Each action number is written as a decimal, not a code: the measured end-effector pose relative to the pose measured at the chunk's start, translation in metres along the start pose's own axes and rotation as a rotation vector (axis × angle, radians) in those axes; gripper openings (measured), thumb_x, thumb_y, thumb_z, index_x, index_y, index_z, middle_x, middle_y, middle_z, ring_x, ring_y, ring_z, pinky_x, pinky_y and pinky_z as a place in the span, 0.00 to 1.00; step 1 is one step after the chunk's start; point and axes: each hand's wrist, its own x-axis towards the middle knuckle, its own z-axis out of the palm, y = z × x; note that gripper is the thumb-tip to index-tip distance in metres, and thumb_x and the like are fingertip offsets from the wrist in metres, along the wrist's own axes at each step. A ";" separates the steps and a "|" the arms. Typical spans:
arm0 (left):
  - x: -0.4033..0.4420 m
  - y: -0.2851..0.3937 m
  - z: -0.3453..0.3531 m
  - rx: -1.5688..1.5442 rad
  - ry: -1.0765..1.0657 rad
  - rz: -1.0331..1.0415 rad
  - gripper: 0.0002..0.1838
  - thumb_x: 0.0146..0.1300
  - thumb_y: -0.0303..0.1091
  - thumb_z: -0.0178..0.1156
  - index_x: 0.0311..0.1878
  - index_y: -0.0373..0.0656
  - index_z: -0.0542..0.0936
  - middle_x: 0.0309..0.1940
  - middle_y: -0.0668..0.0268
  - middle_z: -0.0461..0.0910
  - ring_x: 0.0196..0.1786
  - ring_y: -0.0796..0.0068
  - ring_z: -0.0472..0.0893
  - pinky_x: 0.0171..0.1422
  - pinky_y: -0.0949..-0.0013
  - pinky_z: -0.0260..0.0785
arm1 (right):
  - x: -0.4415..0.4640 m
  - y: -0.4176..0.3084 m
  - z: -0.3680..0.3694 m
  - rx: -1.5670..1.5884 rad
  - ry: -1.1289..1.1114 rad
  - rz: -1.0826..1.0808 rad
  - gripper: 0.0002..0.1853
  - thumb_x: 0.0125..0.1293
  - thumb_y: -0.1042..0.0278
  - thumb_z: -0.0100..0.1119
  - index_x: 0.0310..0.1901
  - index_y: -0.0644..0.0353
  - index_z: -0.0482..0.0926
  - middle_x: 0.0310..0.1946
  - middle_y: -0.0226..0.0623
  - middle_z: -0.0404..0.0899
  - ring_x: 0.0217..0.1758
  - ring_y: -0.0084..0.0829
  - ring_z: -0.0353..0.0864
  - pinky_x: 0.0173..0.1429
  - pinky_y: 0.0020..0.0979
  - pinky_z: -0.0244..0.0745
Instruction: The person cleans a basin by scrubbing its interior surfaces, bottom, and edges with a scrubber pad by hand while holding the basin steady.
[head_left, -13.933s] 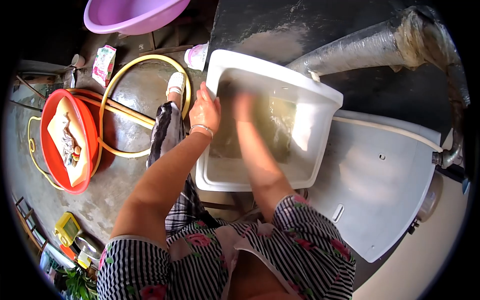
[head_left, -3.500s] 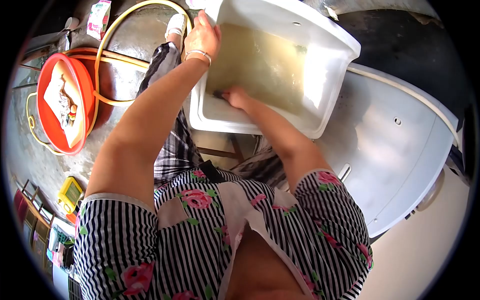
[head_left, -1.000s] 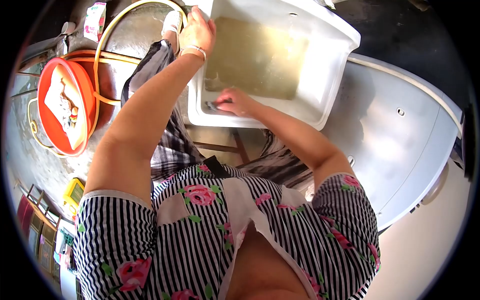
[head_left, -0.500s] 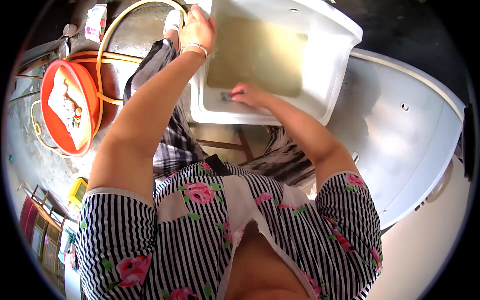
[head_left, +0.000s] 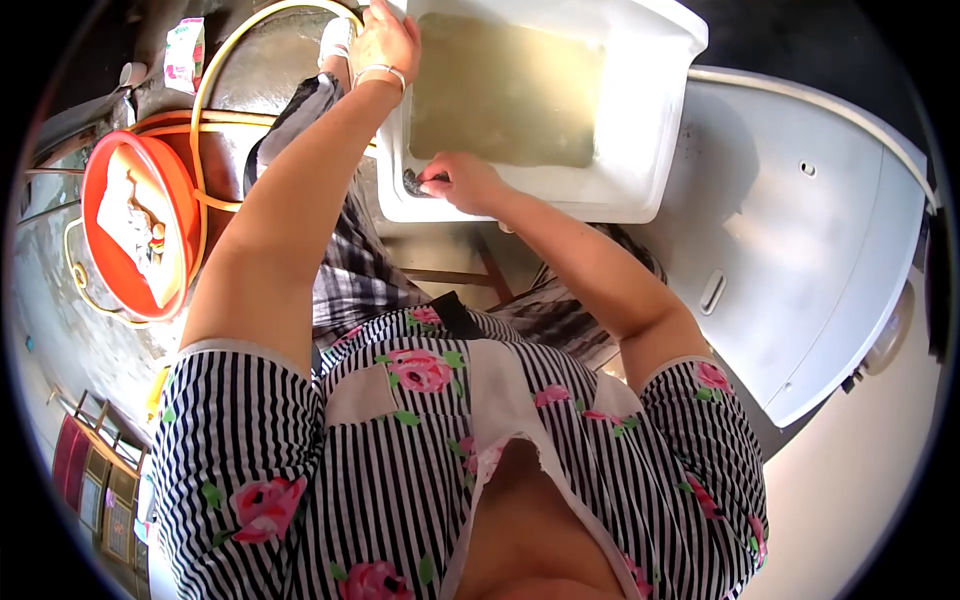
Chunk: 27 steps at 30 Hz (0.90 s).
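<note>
A white tub (head_left: 648, 120) stands tilted before me, with cloudy yellowish water (head_left: 505, 90) in it. My left hand (head_left: 388, 42) rests on the tub's left rim, its fingers partly cut off by the top edge of the view. My right hand (head_left: 465, 183) is inside the tub at the near left corner. Its fingers are closed on a small dark scrubber (head_left: 413, 183), which touches the tub's inner wall just above the waterline. The scrubber is partly hidden by the fingers.
An orange-red basin (head_left: 180, 185) with cloths in it stands on the floor at the left. A yellow hose (head_left: 200, 100) loops between basin and tub. Near the top left lies a pink and white packet (head_left: 184, 56). A grey panel (head_left: 790, 230) is at the right.
Over the last half second my right hand has moved left with the scrubber, into the tub's near left corner. Earlier it was blurred in the water. My left hand stays at the rim.
</note>
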 end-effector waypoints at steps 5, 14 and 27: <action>0.017 -0.021 0.032 -0.187 0.040 0.085 0.32 0.66 0.43 0.52 0.68 0.40 0.54 0.60 0.45 0.69 0.57 0.40 0.74 0.61 0.46 0.67 | -0.001 -0.001 0.013 -0.005 0.103 0.064 0.08 0.61 0.63 0.61 0.40 0.52 0.84 0.40 0.35 0.81 0.48 0.41 0.77 0.51 0.40 0.72; -0.069 -0.071 0.046 -0.488 0.004 0.406 0.45 0.64 0.32 0.55 0.75 0.40 0.38 0.70 0.41 0.54 0.71 0.45 0.60 0.73 0.60 0.55 | -0.035 -0.023 0.021 -0.213 0.532 -0.313 0.06 0.53 0.67 0.67 0.34 0.48 0.83 0.36 0.29 0.76 0.43 0.38 0.72 0.47 0.36 0.73; -0.118 -0.099 0.038 -0.237 -0.070 0.084 0.29 0.61 0.43 0.59 0.65 0.44 0.69 0.66 0.48 0.65 0.70 0.51 0.62 0.74 0.59 0.54 | -0.087 0.048 0.000 -0.513 0.680 -0.306 0.09 0.55 0.65 0.64 0.38 0.39 0.83 0.40 0.21 0.74 0.48 0.31 0.72 0.48 0.34 0.75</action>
